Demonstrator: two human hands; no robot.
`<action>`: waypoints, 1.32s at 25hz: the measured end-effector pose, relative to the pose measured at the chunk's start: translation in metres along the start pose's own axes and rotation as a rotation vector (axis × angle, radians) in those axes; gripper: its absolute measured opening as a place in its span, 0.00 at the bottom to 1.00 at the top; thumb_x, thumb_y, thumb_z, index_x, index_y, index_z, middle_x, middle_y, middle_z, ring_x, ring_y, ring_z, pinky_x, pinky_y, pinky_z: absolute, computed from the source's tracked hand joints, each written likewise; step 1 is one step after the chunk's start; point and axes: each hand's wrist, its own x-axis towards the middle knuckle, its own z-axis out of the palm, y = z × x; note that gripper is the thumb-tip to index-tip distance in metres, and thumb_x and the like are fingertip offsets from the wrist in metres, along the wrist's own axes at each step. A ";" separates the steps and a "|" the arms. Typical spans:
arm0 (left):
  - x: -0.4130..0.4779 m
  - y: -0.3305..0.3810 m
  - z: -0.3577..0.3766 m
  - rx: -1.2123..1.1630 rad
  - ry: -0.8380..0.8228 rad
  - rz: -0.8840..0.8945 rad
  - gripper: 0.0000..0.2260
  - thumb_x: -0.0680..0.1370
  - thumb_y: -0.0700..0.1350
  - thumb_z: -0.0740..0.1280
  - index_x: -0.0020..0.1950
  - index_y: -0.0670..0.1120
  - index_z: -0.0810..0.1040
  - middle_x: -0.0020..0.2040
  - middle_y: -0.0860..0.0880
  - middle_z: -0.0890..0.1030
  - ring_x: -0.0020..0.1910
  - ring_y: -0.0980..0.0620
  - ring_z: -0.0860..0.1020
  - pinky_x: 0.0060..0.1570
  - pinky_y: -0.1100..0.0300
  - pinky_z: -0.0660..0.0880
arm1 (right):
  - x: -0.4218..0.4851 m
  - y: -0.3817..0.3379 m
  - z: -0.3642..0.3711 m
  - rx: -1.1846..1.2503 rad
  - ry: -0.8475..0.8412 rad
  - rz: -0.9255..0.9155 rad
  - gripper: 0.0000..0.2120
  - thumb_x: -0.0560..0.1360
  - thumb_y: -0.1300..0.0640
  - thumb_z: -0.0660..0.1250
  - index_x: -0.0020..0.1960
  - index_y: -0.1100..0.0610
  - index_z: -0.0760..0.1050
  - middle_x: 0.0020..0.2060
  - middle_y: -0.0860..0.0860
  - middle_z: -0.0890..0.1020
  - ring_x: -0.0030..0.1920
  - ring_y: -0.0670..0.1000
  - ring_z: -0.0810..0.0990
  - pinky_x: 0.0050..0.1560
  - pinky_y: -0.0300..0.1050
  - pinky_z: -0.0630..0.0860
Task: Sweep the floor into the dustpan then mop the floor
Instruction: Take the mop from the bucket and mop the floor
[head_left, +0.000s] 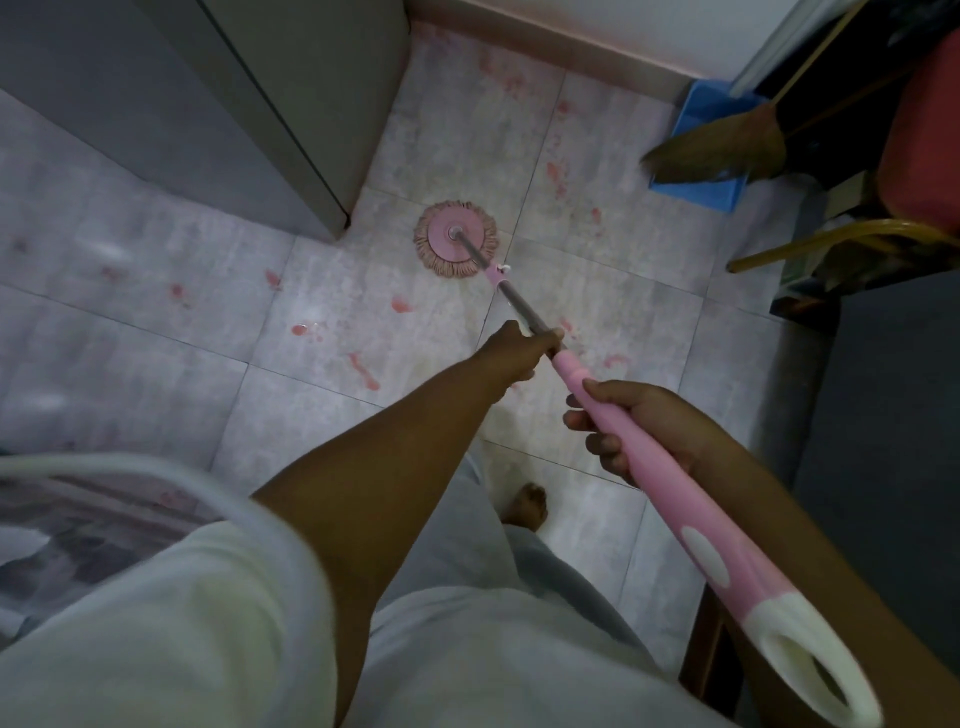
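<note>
White shirt fabric (156, 623) fills the bottom of the view, and the white loop at the end of the mop handle (691, 525) is seen at the bottom right. The handle is held by both hands. The right hand (644, 426) is wrapped around the pink grip section, with the fingers curled under it and the thumb on top. The left hand (519, 348), further down, is closed around the metal shaft just where pink meets grey. Both arms are stretched forward and down.

The round pink mop head (456, 238), fringed with strands, is laid flat on the tiled floor (156, 338) where four tiles meet, just beside the corner of a grey cabinet (208, 104). Reddish stains (363, 369) are scattered over the pale tiles, around the mop head, near the hands and on toward the far wall. A bare foot (527, 506) is seen on the floor below the hands.

In the far right corner of the floor, near the wall, a blue dustpan (711, 111) is lying with a straw broom (717, 150) resting on it. A chair with a red seat (924, 130) is placed just beside them, at the right edge.
</note>
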 end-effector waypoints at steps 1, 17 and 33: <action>0.010 0.007 -0.002 -0.166 -0.030 -0.061 0.25 0.77 0.50 0.68 0.69 0.39 0.68 0.64 0.41 0.77 0.57 0.45 0.79 0.62 0.48 0.74 | 0.007 -0.009 0.003 0.004 -0.017 0.002 0.21 0.76 0.50 0.68 0.62 0.63 0.73 0.37 0.55 0.82 0.23 0.48 0.74 0.21 0.39 0.71; 0.205 0.101 -0.084 -0.714 0.207 -0.219 0.17 0.82 0.52 0.58 0.40 0.42 0.71 0.17 0.50 0.68 0.14 0.55 0.66 0.25 0.67 0.67 | 0.177 -0.135 0.063 0.267 -0.225 0.034 0.18 0.72 0.50 0.68 0.56 0.60 0.70 0.29 0.50 0.73 0.20 0.44 0.68 0.18 0.36 0.68; 0.082 0.025 0.062 -0.682 0.037 -0.265 0.09 0.82 0.44 0.58 0.45 0.41 0.70 0.29 0.47 0.70 0.24 0.52 0.70 0.23 0.64 0.71 | 0.051 -0.002 -0.036 0.298 -0.160 0.122 0.21 0.70 0.49 0.69 0.57 0.61 0.73 0.30 0.52 0.72 0.20 0.46 0.69 0.18 0.37 0.70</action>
